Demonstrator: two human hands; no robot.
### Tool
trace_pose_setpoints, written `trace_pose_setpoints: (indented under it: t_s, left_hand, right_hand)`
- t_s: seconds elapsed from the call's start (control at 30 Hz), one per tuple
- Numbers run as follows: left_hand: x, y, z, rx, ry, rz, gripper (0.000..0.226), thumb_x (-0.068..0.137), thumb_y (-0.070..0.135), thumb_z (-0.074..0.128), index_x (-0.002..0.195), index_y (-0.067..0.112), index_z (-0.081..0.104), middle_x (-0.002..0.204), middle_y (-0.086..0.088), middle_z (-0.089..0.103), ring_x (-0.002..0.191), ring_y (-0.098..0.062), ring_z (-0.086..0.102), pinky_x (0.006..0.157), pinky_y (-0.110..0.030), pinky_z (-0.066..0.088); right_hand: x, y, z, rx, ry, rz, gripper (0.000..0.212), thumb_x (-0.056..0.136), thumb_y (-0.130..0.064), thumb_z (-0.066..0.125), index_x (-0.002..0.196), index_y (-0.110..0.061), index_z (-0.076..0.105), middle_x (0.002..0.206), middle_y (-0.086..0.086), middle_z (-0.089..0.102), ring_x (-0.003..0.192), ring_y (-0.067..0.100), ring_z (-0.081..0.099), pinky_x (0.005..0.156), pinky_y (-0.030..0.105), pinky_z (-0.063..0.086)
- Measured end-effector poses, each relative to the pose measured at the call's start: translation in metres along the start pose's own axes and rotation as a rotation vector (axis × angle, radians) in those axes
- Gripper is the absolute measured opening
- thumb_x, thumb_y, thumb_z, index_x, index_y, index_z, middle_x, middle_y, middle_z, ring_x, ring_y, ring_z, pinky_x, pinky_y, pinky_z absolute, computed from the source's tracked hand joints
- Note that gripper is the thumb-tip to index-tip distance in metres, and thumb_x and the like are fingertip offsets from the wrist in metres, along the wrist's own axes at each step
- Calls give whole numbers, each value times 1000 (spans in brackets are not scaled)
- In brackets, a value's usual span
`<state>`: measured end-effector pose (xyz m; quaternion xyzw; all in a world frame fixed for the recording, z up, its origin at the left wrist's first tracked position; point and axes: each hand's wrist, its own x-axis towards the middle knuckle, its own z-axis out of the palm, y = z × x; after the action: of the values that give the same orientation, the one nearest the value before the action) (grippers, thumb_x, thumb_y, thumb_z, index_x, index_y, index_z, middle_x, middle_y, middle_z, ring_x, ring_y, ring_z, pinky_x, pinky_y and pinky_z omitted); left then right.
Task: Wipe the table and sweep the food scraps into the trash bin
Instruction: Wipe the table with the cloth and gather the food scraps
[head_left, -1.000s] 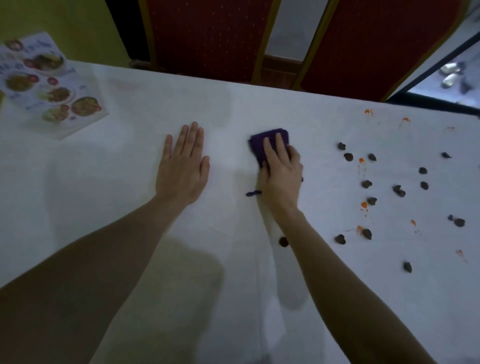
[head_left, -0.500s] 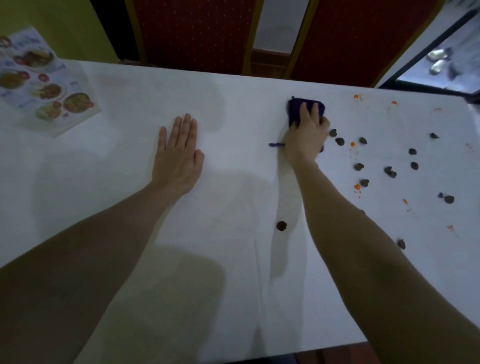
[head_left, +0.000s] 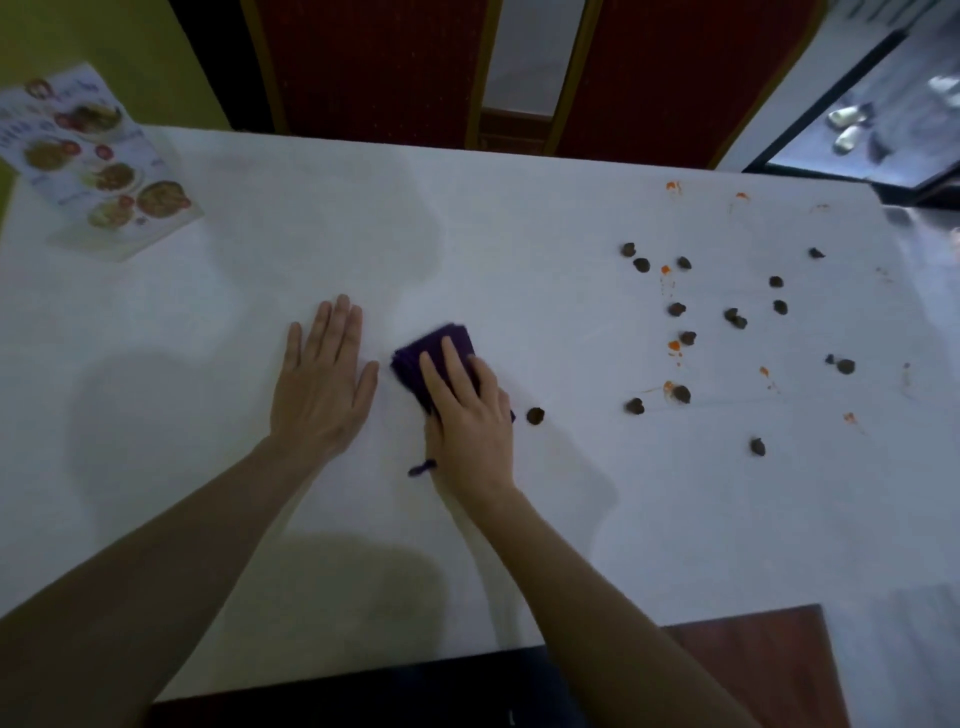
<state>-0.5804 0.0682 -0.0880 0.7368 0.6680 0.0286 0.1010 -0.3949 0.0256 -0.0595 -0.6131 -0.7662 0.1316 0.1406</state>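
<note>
Right hand (head_left: 470, 415) fingers straight, flat on cloth (head_left: 431, 358), mid-table (head_left: 519, 218). Left hand (head_left: 322, 379) flat, fingers together, just beside it. Cloth looks soft, light; press from top. Scraps (head_left: 680, 309) toward right edge, probably roll easily.

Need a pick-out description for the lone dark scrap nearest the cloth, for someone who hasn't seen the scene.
Start at the white table and find the purple cloth under the right hand near its middle. Just right of that hand lies one dark scrap. It sits alone, while the other dark scraps are scattered farther right among orange smears.
</note>
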Motion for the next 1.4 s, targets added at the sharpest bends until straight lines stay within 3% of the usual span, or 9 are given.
trace_pose_setpoints:
  t_s: [0.13,0.3,0.47,0.63,0.83,1.03,1.17,1.33,1.4]
  left_hand:
    - [1,34,3,-25,-13,66,68,99,46,10,157,10,2,166,-7,2,153,-20,1,124,-44,1]
    - [16,90,7,-39,-24,131,68,99,43,13,156,8,8,166,-8,7,153,-21,6,124,-44,2]
    - [39,148,16,-33,-26,149,69,97,43,13,156,7,12,165,-8,10,153,-22,7,124,-44,3]
    - [71,200,24,-18,-7,87,67,99,42,17,157,8,10,166,-7,5,153,-20,2,124,-43,-1]
    - [80,224,38,16,29,11,67,100,40,21,157,7,9,166,-9,6,153,-20,3,124,-45,1]
    - [82,224,40,18,63,19,70,97,42,21,156,6,14,165,-10,13,153,-21,9,123,-44,3]
    - [82,224,39,10,55,12,69,96,41,20,157,8,14,165,-9,13,152,-21,10,123,-43,5]
    - [95,207,25,-95,89,60,62,96,33,25,152,8,32,160,-10,29,147,-25,27,118,-41,21]
    - [107,194,19,-101,91,59,61,97,33,23,154,9,28,162,-9,25,148,-24,23,119,-40,20]
  right_hand:
    - [-32,40,-16,-36,54,38,58,86,-13,64,142,-18,50,151,5,44,132,31,38,101,48,43]
    - [-50,105,-44,-38,106,108,54,88,-19,42,141,-19,51,150,6,45,130,31,40,96,49,47]
    - [-57,178,-68,-50,186,202,52,89,-17,43,139,-18,54,150,6,45,129,31,41,88,48,49]
    - [-62,256,-97,-73,205,309,52,90,-9,57,141,-18,52,152,6,43,132,33,39,97,50,44]
    - [-61,336,-131,-80,214,425,54,91,-7,55,143,-19,49,154,3,39,136,33,35,104,48,38]
    - [-57,353,-138,-8,250,487,55,91,-3,52,144,-18,47,155,1,38,140,30,28,113,45,28]
    - [-77,331,-126,1,252,260,53,88,-2,57,140,-15,53,152,5,43,131,32,38,107,42,34]
    - [-79,286,-103,25,145,-46,55,82,-9,66,136,-17,57,148,4,47,127,31,42,102,41,37]
    - [-68,267,-93,42,116,-126,54,82,-9,67,135,-17,59,148,3,47,127,32,43,102,42,40]
